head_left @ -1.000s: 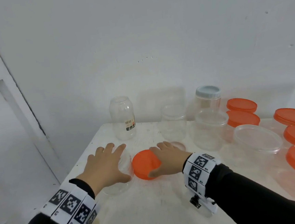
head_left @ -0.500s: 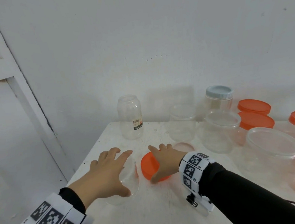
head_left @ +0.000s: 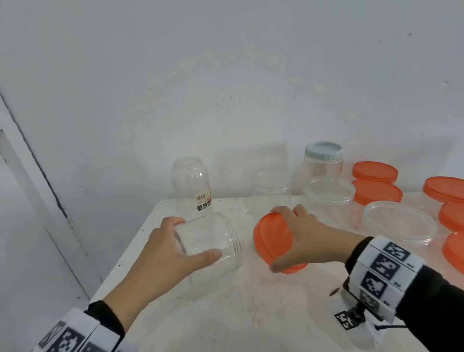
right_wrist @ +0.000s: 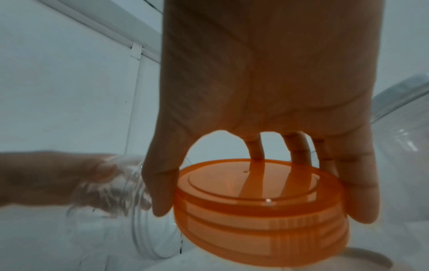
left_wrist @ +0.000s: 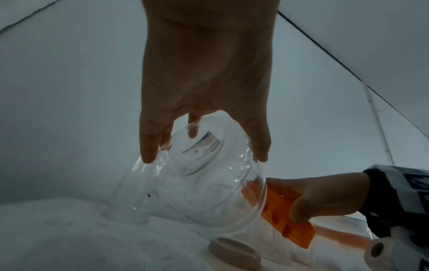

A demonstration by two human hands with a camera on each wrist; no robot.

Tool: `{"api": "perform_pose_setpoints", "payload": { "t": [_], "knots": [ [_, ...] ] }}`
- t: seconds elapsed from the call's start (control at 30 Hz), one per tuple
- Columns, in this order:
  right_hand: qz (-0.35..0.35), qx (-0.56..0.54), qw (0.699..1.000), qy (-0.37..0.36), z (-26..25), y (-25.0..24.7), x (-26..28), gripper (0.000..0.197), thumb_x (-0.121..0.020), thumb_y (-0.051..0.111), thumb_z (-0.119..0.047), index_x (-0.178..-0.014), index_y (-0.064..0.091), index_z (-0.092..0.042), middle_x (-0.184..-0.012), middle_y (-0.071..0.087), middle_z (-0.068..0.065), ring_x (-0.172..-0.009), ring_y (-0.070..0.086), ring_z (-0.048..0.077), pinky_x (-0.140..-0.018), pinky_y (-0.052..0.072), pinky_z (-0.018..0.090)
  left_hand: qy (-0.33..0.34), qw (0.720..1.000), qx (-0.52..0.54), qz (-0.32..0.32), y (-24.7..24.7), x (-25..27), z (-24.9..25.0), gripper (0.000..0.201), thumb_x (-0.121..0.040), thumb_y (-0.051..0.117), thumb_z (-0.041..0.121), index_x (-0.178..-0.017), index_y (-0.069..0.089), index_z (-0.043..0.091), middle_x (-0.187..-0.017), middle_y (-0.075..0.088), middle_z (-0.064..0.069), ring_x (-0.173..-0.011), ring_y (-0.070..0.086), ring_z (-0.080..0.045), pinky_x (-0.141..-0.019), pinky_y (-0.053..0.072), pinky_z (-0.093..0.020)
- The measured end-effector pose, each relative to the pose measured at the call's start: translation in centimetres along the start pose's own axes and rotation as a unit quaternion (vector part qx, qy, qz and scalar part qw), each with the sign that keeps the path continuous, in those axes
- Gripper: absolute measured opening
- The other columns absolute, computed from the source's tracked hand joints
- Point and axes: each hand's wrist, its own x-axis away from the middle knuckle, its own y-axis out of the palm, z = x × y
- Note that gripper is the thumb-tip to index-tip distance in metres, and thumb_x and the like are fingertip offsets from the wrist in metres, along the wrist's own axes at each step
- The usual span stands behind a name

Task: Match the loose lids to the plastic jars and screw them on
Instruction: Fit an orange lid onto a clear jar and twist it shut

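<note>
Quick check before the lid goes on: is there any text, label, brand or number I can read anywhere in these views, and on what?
Nothing is readable.
Sticker on the tall open jar at the back: barcode and coloured blocks, print too small.
Wristbands on both wrists: black-and-white square marker codes with tiny blurred characters beside them.
Orange lid in the right hand and clear jar in the left hand: no print visible.

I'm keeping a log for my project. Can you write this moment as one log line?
left hand: holds clear jar tilted, mouth toward lid | right hand: grips orange lid | lid not yet on jar | both above white table
</note>
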Motion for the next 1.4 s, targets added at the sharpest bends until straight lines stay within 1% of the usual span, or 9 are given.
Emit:
{"api": "perform_pose_setpoints", "payload": {
  "t": [0.2,0.3,0.4,0.57,0.67,0.87,1.13,1.3,1.4],
  "knots": [
    [0.025,-0.026,0.999,0.011,1.8,-1.2,2.2,0.113,-0.056,0.081,-0.054,-0.143,0.012,-0.037,-0.121,0.022,-0.012,-0.113,0.031,0.017,-0.084,0.04,0.034,-0.103,0.988,0.109,-0.034,2.1,-0.7,-0.5,0.089,-0.035,0.078,0.079,-0.095,0.044,0.023,-0.097,0.049,0.01,-0.093,0.052,-0.008,-0.077,0.041,-0.025],
    [0.026,-0.032,0.999,0.017,2.4,-1.4,3.0,0.113,-0.057,0.081,-0.054,-0.145,0.011,-0.037,-0.125,0.023,-0.011,-0.116,0.032,0.018,-0.089,0.042,0.037,-0.125,0.982,0.123,-0.064,3.0,-0.8,-0.3,0.121,-0.026,0.08,0.077,-0.127,0.037,0.025,-0.12,0.05,0.004,-0.112,0.054,-0.018,-0.1,0.044,-0.037],
    [0.023,-0.036,0.999,0.026,2.7,-1.5,3.7,0.114,-0.06,0.081,-0.053,-0.147,0.009,-0.036,-0.133,0.023,-0.008,-0.121,0.032,0.021,-0.095,0.042,0.04,-0.111,0.984,0.103,-0.092,3.7,-0.6,0.5,0.138,-0.027,0.081,0.074,-0.145,0.025,0.028,-0.135,0.041,-0.002,-0.12,0.05,-0.019,-0.106,0.042,-0.04],
    [0.025,-0.046,0.998,0.032,3.3,-1.9,4.5,0.116,-0.062,0.08,-0.052,-0.149,0.005,-0.036,-0.139,0.021,-0.008,-0.125,0.031,0.021,-0.098,0.042,0.041,-0.069,0.989,0.034,-0.129,5.6,-0.3,1.3,0.106,-0.058,0.082,0.063,-0.144,0.032,0.026,-0.128,0.026,0.008,-0.115,0.039,-0.01,-0.091,0.036,-0.027],
    [0.031,-0.053,0.998,0.03,3.5,-2.1,4.8,0.117,-0.062,0.08,-0.052,-0.15,0.004,-0.036,-0.14,0.021,-0.009,-0.124,0.03,0.019,-0.097,0.042,0.04,-0.036,0.989,0.019,-0.139,6.4,0.0,1.8,0.104,-0.059,0.081,0.064,-0.142,0.03,0.028,-0.127,0.024,0.011,-0.115,0.041,-0.01,-0.089,0.038,-0.025],
    [0.029,-0.07,0.997,0.025,3.7,-2.6,5.4,0.115,-0.065,0.081,-0.05,-0.15,0.005,-0.036,-0.143,0.019,-0.009,-0.13,0.029,0.021,-0.103,0.041,0.044,-0.011,0.982,0.005,-0.19,7.8,0.8,2.0,0.11,-0.071,0.068,0.067,-0.151,0.008,0.02,-0.152,0.019,0.005,-0.136,0.03,-0.013,-0.107,0.032,-0.025],
    [-0.013,-0.079,0.997,-0.005,3.3,-2.7,5.7,0.114,-0.069,0.08,-0.048,-0.151,0.001,-0.041,-0.144,0.019,-0.013,-0.122,0.032,0.015,-0.1,0.041,0.036,-0.031,0.971,0.002,-0.237,8.2,1.2,1.8,0.106,-0.079,0.065,0.06,-0.15,-0.003,0.021,-0.157,0.015,0.005,-0.137,0.029,-0.013,-0.101,0.028,-0.019],
    [-0.039,-0.04,0.998,-0.033,1.5,-2.8,4.8,0.114,-0.068,0.079,-0.053,-0.15,0.002,-0.043,-0.145,0.021,-0.011,-0.12,0.032,0.012,-0.1,0.04,0.035,-0.007,0.971,0.064,-0.228,8.3,1.1,1.5,0.102,-0.073,0.084,0.031,-0.144,0.01,0.028,-0.115,0.031,0.028,-0.104,0.041,0.006,-0.071,0.038,-0.003],
    [-0.055,-0.001,0.997,-0.05,-0.1,-2.7,4.1,0.114,-0.066,0.078,-0.057,-0.15,0.003,-0.043,-0.146,0.023,-0.009,-0.13,0.032,0.018,-0.105,0.038,0.04,-0.006,0.972,0.095,-0.214,8.3,1.0,1.1,0.1,-0.07,0.087,0.024,-0.14,0.016,0.032,-0.114,0.037,0.029,-0.101,0.044,0.009,-0.069,0.039,-0.004]
  ]
}}
